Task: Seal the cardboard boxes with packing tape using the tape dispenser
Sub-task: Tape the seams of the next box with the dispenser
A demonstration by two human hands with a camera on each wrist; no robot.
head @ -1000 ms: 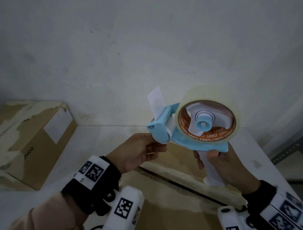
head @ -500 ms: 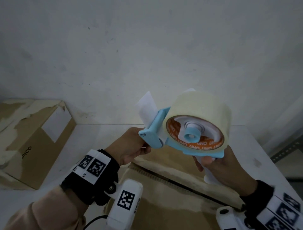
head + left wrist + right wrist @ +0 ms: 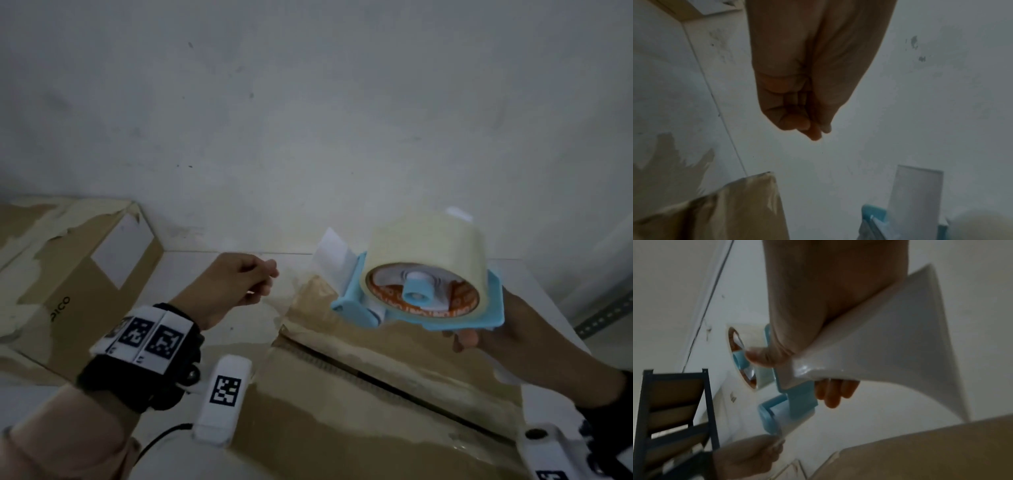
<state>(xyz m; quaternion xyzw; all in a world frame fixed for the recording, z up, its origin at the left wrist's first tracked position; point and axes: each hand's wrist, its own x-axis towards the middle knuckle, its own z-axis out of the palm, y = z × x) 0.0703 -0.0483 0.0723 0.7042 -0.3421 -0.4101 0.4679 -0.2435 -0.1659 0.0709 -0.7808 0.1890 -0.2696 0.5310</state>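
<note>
My right hand [image 3: 479, 339] grips the white handle [image 3: 890, 344] of a blue tape dispenser [image 3: 421, 301], which carries a pale tape roll [image 3: 431, 246] and lies tilted almost flat. It hovers over the far end of a brown cardboard box [image 3: 342, 394] whose flaps meet at a dark seam. My left hand [image 3: 246, 281] hangs in the air a little to the left of the dispenser's front, apart from it. Its fingertips [image 3: 813, 131] are curled together against the thumb, and I see nothing between them. A white flap [image 3: 334, 253] stands up at the dispenser's front.
A second cardboard box [image 3: 68, 274] with a white label and torn tape sits at the left against the wall. The white table [image 3: 219, 342] runs up to the white wall [image 3: 308, 120]. A metal rack [image 3: 674, 402] stands off the table's right side.
My left hand has let go of the dispenser's front and drawn away to the left. The right hand has tipped the dispenser flatter and carried it right and lower, over the box.
</note>
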